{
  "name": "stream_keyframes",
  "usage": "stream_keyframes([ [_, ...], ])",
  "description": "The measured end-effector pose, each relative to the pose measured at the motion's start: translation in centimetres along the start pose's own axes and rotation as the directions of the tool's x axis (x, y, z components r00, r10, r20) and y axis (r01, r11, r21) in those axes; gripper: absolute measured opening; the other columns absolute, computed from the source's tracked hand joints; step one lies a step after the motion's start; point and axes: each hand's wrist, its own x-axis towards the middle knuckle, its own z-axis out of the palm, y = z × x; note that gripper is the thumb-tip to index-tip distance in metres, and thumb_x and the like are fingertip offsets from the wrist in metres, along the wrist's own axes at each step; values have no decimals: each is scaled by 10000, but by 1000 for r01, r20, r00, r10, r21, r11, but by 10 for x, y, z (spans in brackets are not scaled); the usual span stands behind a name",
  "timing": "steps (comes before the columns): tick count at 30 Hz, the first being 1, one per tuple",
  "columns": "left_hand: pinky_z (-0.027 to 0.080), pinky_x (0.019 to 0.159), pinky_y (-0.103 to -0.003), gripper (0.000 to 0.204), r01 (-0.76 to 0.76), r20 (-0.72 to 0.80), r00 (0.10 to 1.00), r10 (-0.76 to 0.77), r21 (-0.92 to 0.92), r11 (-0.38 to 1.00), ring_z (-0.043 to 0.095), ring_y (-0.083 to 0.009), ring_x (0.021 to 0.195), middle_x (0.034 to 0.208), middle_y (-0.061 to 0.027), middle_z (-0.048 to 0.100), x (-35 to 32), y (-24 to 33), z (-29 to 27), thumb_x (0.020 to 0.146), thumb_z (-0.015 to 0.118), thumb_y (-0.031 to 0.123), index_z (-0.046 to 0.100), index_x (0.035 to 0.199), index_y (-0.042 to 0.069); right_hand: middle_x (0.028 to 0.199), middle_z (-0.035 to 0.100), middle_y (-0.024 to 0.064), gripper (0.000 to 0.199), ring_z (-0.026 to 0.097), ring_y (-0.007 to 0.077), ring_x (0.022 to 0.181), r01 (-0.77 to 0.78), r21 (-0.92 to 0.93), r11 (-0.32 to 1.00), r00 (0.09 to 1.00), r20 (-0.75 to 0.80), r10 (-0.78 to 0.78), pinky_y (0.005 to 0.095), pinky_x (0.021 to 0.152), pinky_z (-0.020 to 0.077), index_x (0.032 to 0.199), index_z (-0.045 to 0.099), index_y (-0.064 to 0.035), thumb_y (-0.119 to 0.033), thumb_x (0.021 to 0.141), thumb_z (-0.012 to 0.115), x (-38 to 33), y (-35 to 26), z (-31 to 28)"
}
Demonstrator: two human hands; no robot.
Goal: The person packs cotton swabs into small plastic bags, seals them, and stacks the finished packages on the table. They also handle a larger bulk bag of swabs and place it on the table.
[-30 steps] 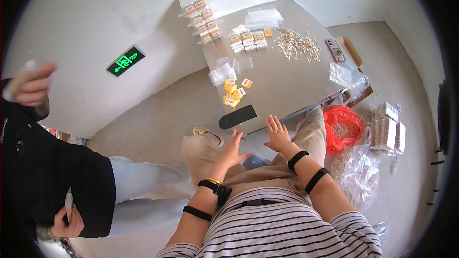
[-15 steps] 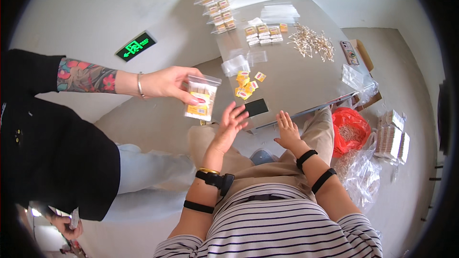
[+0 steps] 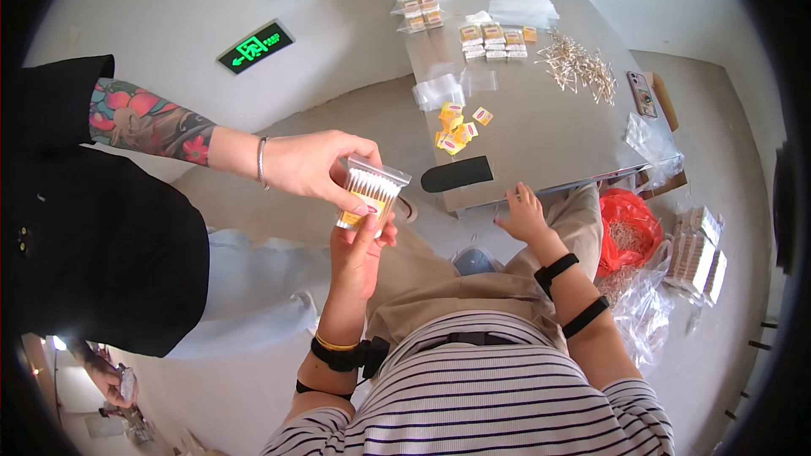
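Here the swab bag meets the left hand between thumb and fingers.

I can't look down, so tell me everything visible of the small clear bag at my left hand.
The small clear bag looks like plastic, a strip across its top. White-tipped swabs stand in a row inside, a yellow label lower down. Held midair left of the table, its top edge slopes down rightward; a co-worker's hand and your left hand grip it.
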Motion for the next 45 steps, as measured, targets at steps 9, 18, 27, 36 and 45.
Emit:
stream_keyframes([
  [9,538,857,-311,343,-50,66,997,48,28,998,674,-167,1024,1115,-60,695,-2,-18,28,892,779,93,612,1189,61,1101,676,30,315,597,137,1051,404,914,-47,818,-384,-428,296,928,461,1197,687,-40,-186,923,737,-45,-123,-190],
  [18,480,886,-276,392,-179,183,973,139,228,957,634,-134,1028,1180,-79,682,22,-18,47,851,812,83,608,1184,50,946,692,40,70,609,143,954,491,871,-2,849,-478,-225,307,879,485,944,731,-17,-72,902,745,-49,-115,-188],
  [27,515,768,-284,119,-551,335,832,441,586,594,687,-195,852,991,-94,753,47,18,81,829,789,78,727,915,23,952,675,50,49,613,195,916,664,641,384,743,-622,-248,321,836,483,892,760,-66,-70,847,781,-53,-101,-211],
  [36,488,806,-250,74,-234,219,961,168,328,915,637,-90,872,993,-83,747,50,0,85,933,709,78,711,921,5,868,662,39,97,608,160,884,505,843,184,863,-485,-144,310,845,473,826,750,-40,-96,817,827,-48,-83,-200],
  [45,485,742,-267,358,-224,222,966,130,479,849,621,-115,805,972,-88,732,52,-5,67,1057,555,328,699,988,7,906,651,21,96,582,185,934,644,705,297,753,-653,-82,314,838,456,855,753,-97,-91,792,826,-53,-80,-198],
])
